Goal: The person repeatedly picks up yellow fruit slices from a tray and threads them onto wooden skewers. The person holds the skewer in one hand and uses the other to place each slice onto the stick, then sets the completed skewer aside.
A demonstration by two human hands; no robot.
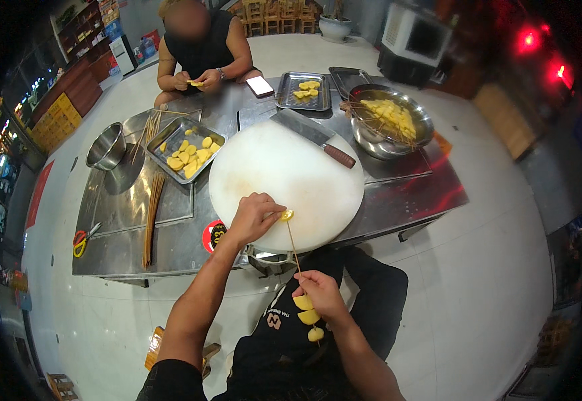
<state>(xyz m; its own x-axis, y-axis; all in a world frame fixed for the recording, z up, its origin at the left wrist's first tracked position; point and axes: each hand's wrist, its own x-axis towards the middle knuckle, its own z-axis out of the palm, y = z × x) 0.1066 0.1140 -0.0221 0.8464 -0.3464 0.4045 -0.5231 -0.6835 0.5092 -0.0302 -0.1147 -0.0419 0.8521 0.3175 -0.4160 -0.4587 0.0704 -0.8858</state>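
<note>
My left hand [256, 216] pinches a yellow potato slice [287, 215] over the near part of a round white cutting board [250, 160]. Below it, my right hand [321, 290] grips a thin wooden skewer [294, 245], whose upper end meets the slice; whether it has pierced through, I cannot tell. Three potato pieces [309, 317] sit on the skewer's lower part, past my right hand and above my lap. A cleaver [316, 133] with a brown handle lies across the far side of the board.
Left of the board are a metal tray [156, 161] of potato slices, loose skewers [153, 220], scissors [85, 240] and a steel bowl [106, 148]. A steel basin [371, 145] holds skewered potatoes at right. Across the table, a person [203, 50] handles potato near a phone [259, 86] and tray [303, 103].
</note>
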